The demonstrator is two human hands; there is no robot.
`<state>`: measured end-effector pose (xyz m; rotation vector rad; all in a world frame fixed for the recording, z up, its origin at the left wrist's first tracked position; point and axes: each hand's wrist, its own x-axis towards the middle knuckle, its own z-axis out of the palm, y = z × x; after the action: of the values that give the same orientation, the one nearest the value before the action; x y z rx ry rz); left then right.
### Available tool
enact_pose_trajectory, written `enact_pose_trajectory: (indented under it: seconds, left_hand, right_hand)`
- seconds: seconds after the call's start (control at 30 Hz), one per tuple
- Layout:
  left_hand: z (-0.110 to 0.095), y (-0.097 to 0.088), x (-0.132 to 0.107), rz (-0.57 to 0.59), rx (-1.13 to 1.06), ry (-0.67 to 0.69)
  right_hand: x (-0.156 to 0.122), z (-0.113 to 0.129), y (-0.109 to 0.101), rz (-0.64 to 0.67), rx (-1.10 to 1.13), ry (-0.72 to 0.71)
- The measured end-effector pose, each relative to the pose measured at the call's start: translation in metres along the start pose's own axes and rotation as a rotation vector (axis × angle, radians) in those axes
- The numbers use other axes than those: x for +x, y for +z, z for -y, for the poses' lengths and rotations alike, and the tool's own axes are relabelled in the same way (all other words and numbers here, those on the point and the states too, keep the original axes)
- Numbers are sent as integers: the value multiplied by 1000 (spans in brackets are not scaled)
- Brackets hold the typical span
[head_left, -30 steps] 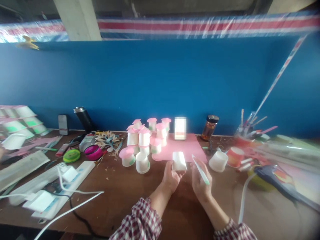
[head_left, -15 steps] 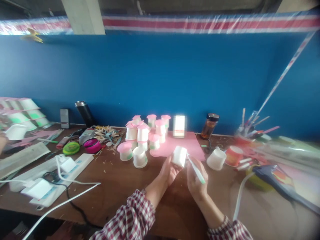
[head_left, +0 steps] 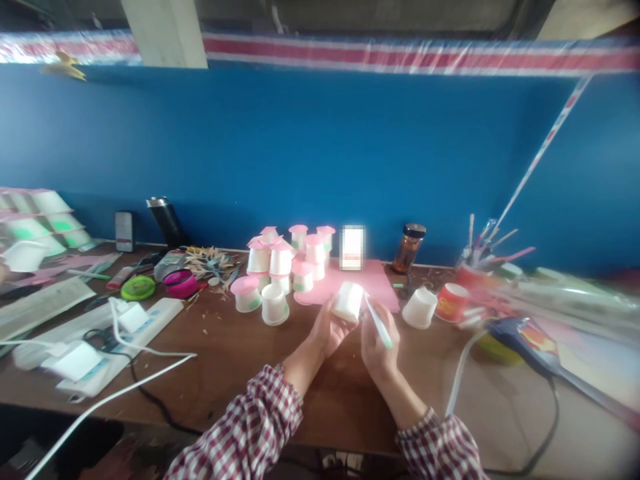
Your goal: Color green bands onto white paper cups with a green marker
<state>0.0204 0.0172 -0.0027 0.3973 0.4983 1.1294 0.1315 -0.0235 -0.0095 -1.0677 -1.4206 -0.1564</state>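
Observation:
My left hand [head_left: 324,330] grips a small white paper cup [head_left: 347,301], tilted on its side above the brown table [head_left: 240,373]. My right hand [head_left: 377,340] is closed round a white pen-like tool with a green end [head_left: 379,321], and its tip touches the cup's right side. Just behind the hands lies a pink sheet [head_left: 373,283]. To the left of it stands a cluster of several white cups with pink tops [head_left: 283,263].
A white cup [head_left: 419,308] and a red cup [head_left: 451,301] stand right of my hands, with an amber jar [head_left: 407,248] and a holder of brushes [head_left: 475,257] behind. A glue gun [head_left: 520,333] lies at right. Power strips with cables [head_left: 110,333], tape rolls [head_left: 137,287] and a black flask [head_left: 165,220] fill the left.
Both hands have come closer together; the pen tip, held apart from the cup a second ago, now touches it. The cup has tilted. The view has shifted slightly.

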Motion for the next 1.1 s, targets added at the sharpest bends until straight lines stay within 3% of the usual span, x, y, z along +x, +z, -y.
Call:
enact_pose_trajectory:
  seconds: [0.43, 0.77, 1.1]
  left_hand:
    - [-8, 0, 0, -116, -7, 15]
    - [-6, -6, 7, -160, 6, 21]
    - [-4, -10, 10, -156, 3, -12]
  right_hand:
    - [3, 5, -4, 90, 71, 149]
    - [5, 4, -6, 98, 69, 122]
    - [8, 10, -9, 35, 35, 249]
